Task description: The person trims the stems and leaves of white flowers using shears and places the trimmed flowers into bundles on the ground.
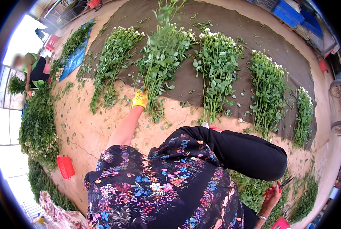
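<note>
My left hand (139,98), in a yellow patterned glove, grips the lower end of a long leafy rose stem (165,17). That stem rises, blurred, over a pile of white-flowered roses (167,54) in front of me. Its lower part overlaps the pile, so I cannot tell whether more than one stem is held. Down at the right, my bare right hand (272,194) holds red-handled pruning shears (286,181), their dark blades pointing away from my body. More white roses lie left of the pile (116,54) and right of it (219,63).
Further rose bundles lie at the right (269,91) on a brown ground cloth (296,65). Cut greenery (39,123) lines the left, near a red plastic basket (65,167). A person (33,68) bends at the far left beside a blue tarp (76,63). Blue crates (287,13) stand far right.
</note>
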A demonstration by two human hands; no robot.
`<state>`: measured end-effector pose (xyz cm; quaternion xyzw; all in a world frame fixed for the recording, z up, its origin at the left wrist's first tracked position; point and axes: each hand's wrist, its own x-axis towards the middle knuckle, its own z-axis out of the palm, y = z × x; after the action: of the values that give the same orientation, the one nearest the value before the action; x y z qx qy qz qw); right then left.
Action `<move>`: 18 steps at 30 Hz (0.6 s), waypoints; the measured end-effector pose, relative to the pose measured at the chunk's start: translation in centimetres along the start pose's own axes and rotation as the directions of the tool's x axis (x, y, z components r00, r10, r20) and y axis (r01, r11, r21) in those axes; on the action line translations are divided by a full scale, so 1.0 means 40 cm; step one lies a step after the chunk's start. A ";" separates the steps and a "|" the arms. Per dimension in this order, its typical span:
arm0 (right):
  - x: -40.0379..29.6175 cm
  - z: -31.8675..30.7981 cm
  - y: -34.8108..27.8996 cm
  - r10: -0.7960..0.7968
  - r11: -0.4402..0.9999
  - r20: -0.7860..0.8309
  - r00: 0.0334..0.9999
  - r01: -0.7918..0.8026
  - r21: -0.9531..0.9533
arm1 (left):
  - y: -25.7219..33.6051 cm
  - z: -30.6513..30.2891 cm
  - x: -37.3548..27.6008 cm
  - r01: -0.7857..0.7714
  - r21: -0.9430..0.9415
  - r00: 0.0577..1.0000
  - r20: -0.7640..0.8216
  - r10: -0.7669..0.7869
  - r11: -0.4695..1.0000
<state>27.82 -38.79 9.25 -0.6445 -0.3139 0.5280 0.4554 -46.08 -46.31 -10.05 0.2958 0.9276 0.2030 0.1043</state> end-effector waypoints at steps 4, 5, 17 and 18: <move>-0.028 0.010 -0.009 -0.027 0.999 0.014 1.000 0.027 0.029 | -0.170 0.074 0.100 -0.027 0.340 0.955 0.287 -0.076 0.940; -0.019 0.017 -0.009 -0.032 0.999 0.035 0.999 0.031 0.043 | -0.214 0.095 0.111 -0.086 0.440 0.936 0.343 -0.079 0.894; -0.055 0.057 -0.043 -0.011 1.000 0.101 0.995 0.008 0.026 | -0.278 0.063 0.229 0.198 0.098 0.847 0.484 -0.221 0.975; -0.057 0.056 -0.044 -0.021 1.000 0.101 0.995 0.019 0.023 | -0.273 0.073 0.230 0.117 0.187 0.879 0.438 -0.189 0.975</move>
<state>25.24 -39.55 11.69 -0.6086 -0.3373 0.5587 0.4513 -58.07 -48.05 -18.13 0.2678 0.9111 0.0467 0.3098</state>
